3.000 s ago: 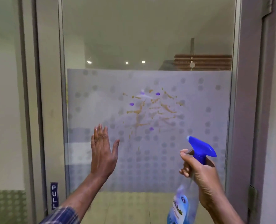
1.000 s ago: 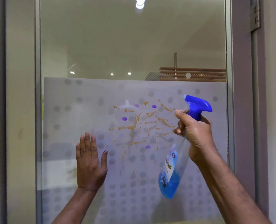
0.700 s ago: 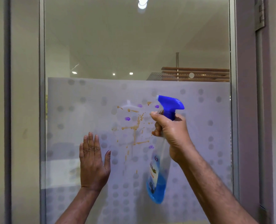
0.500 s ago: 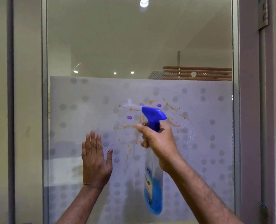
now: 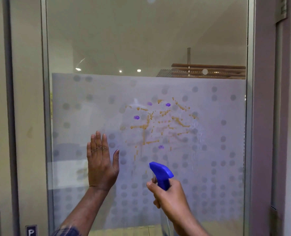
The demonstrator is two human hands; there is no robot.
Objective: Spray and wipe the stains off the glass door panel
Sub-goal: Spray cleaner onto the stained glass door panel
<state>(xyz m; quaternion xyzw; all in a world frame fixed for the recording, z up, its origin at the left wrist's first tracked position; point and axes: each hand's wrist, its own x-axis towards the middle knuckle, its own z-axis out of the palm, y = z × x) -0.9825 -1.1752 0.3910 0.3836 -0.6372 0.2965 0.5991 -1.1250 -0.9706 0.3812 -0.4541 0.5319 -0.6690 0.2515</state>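
Note:
The glass door panel (image 5: 218, 150) fills the view, frosted with grey dots across its lower part. Orange streaks and purple spots, the stains (image 5: 158, 126), spread over its middle, with wet spray mist around them. My left hand (image 5: 101, 164) lies flat on the glass, fingers up, just left of and below the stains. My right hand (image 5: 168, 196) grips the spray bottle (image 5: 161, 176) by its neck. Its blue trigger head points up and left at the glass, below the stains. The bottle's body is mostly hidden behind my hand and forearm.
A metal door frame (image 5: 45, 116) runs down the left of the glass and another frame post (image 5: 250, 116) down the right. A small blue sign (image 5: 31, 230) sits low on the left frame. A hinge (image 5: 281, 11) shows at the upper right.
My right hand has brought the spray bottle down from in front of the stains to below them. Wet mist now shows on the glass. My left hand stays flat on the panel.

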